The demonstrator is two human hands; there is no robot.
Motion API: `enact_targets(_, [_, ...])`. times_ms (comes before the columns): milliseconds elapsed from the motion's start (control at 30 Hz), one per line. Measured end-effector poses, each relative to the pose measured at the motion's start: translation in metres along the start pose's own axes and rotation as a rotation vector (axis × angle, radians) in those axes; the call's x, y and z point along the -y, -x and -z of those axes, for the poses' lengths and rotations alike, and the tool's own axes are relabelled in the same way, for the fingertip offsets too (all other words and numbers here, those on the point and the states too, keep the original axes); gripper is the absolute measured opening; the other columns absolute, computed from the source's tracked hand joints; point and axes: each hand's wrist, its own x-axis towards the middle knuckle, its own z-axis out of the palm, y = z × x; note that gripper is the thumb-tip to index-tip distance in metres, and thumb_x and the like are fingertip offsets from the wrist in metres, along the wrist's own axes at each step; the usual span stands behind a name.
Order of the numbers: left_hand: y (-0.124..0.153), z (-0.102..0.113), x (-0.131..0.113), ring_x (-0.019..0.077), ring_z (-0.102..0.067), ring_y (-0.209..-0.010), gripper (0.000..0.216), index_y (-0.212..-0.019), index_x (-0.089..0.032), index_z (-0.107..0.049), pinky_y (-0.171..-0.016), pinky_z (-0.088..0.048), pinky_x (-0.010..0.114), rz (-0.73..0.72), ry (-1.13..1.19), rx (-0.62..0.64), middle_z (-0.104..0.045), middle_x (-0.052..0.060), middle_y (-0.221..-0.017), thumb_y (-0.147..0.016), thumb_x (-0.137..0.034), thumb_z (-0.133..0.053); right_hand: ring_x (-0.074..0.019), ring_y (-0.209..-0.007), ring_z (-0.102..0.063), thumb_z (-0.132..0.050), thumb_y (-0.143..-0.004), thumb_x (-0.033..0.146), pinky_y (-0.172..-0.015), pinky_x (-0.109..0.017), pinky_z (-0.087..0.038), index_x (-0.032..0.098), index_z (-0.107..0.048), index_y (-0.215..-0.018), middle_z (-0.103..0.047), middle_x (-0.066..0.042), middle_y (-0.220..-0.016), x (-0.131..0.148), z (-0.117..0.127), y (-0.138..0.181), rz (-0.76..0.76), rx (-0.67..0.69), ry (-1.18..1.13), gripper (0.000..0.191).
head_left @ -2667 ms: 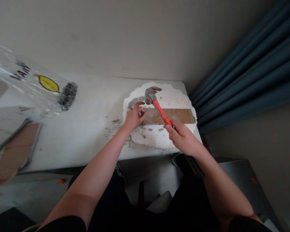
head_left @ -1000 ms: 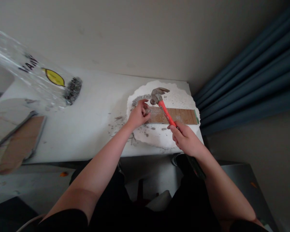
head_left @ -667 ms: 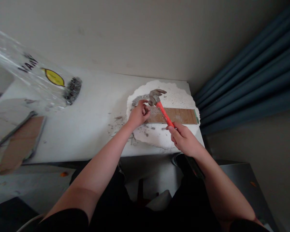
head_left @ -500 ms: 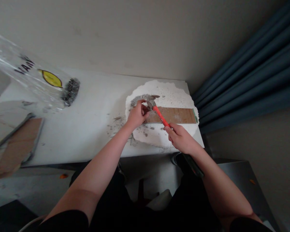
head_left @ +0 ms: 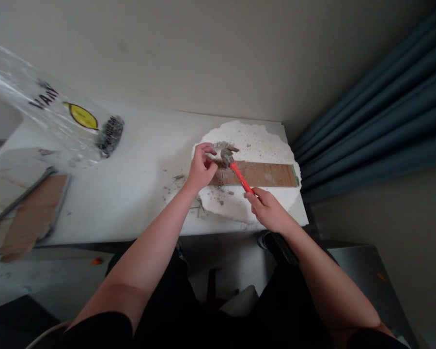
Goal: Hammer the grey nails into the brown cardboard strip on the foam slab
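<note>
Both forearms are left bare to the left hand (head_left: 199, 170) and right hand (head_left: 269, 212). Short black sleeves are seen at the upper arms; black clothing is worn below.

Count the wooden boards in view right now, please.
2. One wooden plank lies on the white foam slab by the right hand and hammer. Another brown board lies at the table's far left edge. Others may be out of frame.
</note>
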Motion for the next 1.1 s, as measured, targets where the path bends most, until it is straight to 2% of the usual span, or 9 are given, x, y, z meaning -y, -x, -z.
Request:
enact_targets(100, [-0.002, 0.006, -0.004, 0.0080, -0.053, -0.062, 0.058, -0.130, -0.029, -0.039, -0.060, -0.048, 0.025, 0.020, -0.030, -0.093, -0.062, 0.002, -0.104, -0.080, -0.004, -0.053, -0.0127, -0.055, -0.046, -0.041, -0.103, 0.058, -0.051, -0.026, -0.033, 0.021, -0.054, -0.090, -0.052, 0.003, -0.066, -0.003, -0.004, -0.002, 0.001, -0.003, -0.019, 0.041])
enact_targets(233, [-0.003, 0.017, -0.001, 0.0084, -0.053, -0.060, 0.054, -0.128, -0.029, -0.041, -0.058, -0.046, 0.025, 0.051, -0.057, -0.125, -0.062, 0.001, -0.099, -0.081, -0.005, -0.053, -0.0129, -0.054, -0.045, -0.041, -0.102, 0.059, -0.051, -0.026, -0.033, 0.021, -0.055, -0.092, -0.051, 0.003, -0.065, -0.005, -0.006, -0.001, -0.019, -0.003, -0.019, 0.042])
enact_targets(433, [-0.002, 0.038, 0.024, 0.0090, -0.051, -0.057, 0.046, -0.124, -0.028, -0.044, -0.055, -0.043, 0.024, 0.074, -0.109, -0.191, -0.061, -0.001, -0.091, -0.083, -0.010, -0.056, -0.0120, -0.050, -0.044, -0.041, -0.102, 0.062, -0.049, -0.025, -0.034, 0.020, -0.057, -0.097, -0.050, 0.004, -0.062, -0.010, -0.007, 0.002, -0.032, -0.009, -0.094, 0.044])
enact_targets(567, [-0.001, 0.062, 0.039, 0.0108, -0.053, -0.059, 0.034, -0.115, -0.025, -0.051, -0.059, -0.044, 0.025, 0.199, -0.236, -0.201, -0.063, -0.001, -0.086, -0.083, -0.015, -0.056, -0.0104, -0.046, -0.040, -0.045, -0.101, 0.060, -0.045, -0.024, -0.032, 0.019, -0.059, -0.098, -0.047, 0.006, -0.060, -0.010, -0.004, 0.001, -0.059, 0.020, -0.123, 0.043])
enact_targets(700, [0.005, 0.090, 0.048, 0.0188, -0.061, -0.069, 0.014, -0.094, -0.023, -0.062, -0.069, -0.047, 0.032, 0.376, -0.561, -0.019, -0.069, 0.003, -0.084, -0.080, -0.024, -0.061, -0.0085, -0.039, -0.037, -0.049, -0.097, 0.062, -0.039, -0.023, -0.030, 0.019, -0.058, -0.101, -0.045, 0.008, -0.057, -0.003, 0.011, 0.002, -0.079, -0.030, -0.284, 0.044])
enact_targets(767, [0.012, 0.099, 0.052, 0.0236, -0.065, -0.074, 0.007, -0.081, -0.024, -0.064, -0.069, -0.047, 0.034, 0.428, -0.710, 0.164, -0.071, 0.005, -0.081, -0.078, -0.030, -0.065, -0.0079, -0.036, -0.036, -0.052, -0.095, 0.063, -0.035, -0.022, -0.027, 0.019, -0.057, -0.100, -0.044, 0.009, -0.055, -0.001, 0.021, 0.001, -0.096, -0.077, -0.321, 0.045])
enact_targets(867, [0.025, 0.101, 0.055, 0.0263, -0.067, -0.074, 0.015, -0.068, -0.025, -0.064, -0.065, -0.047, 0.033, 0.464, -0.838, 0.471, -0.072, 0.007, -0.074, -0.073, -0.038, -0.069, -0.0078, -0.033, -0.038, -0.055, -0.095, 0.060, -0.032, -0.021, -0.028, 0.019, -0.055, -0.095, -0.044, 0.009, -0.052, -0.007, 0.033, -0.004, -0.116, -0.145, -0.298, 0.041])
enact_targets(967, [0.036, 0.092, 0.050, 0.0291, -0.071, -0.079, 0.027, -0.071, -0.024, -0.069, -0.065, -0.049, 0.034, 0.489, -0.934, 0.648, -0.075, 0.011, -0.078, -0.075, -0.050, -0.068, -0.0082, -0.031, -0.040, -0.055, -0.098, 0.053, -0.031, -0.020, -0.030, 0.019, -0.054, -0.092, -0.045, 0.009, -0.051, -0.019, 0.038, -0.012, -0.157, -0.169, -0.260, 0.035])
enact_targets(1100, [0.044, 0.078, 0.040, 0.0336, -0.073, -0.097, 0.035, -0.097, -0.021, -0.076, -0.075, -0.054, 0.038, 0.610, -0.982, 0.650, -0.078, 0.018, -0.102, -0.079, -0.048, -0.063, -0.0081, -0.030, -0.040, -0.048, -0.103, 0.037, -0.030, -0.020, -0.031, 0.020, -0.053, -0.089, -0.044, 0.010, -0.049, -0.029, 0.036, -0.020, -0.220, -0.178, -0.201, 0.023])
